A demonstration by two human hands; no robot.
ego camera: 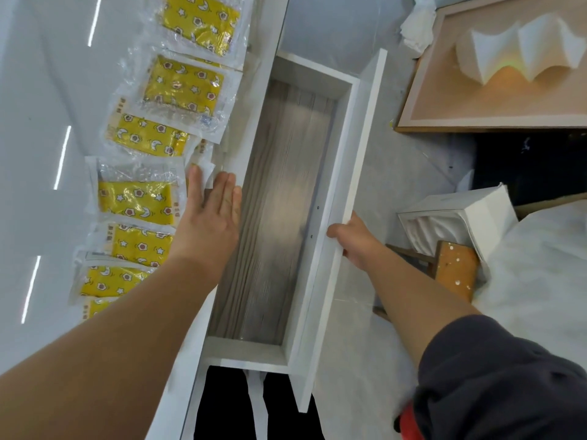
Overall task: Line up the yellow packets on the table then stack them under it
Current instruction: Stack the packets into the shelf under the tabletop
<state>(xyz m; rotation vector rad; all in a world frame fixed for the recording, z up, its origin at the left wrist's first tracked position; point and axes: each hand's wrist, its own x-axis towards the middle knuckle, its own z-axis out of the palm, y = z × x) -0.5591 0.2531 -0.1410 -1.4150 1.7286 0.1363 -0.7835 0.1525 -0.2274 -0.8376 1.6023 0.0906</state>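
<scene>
The packets [136, 201] are laid in a row parallel to the open drawer [286, 192], just left of the flat, released left hand [211, 214]; the drawer's front is grasped by the right hand [355, 242].

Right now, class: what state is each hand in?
Left hand: open, fingers straight, by the yellow packets.
Right hand: gripping the drawer's front panel.

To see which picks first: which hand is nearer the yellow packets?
Left. The left hand lies flat beside the yellow packets; the right hand grips the drawer front, farther away.
</scene>
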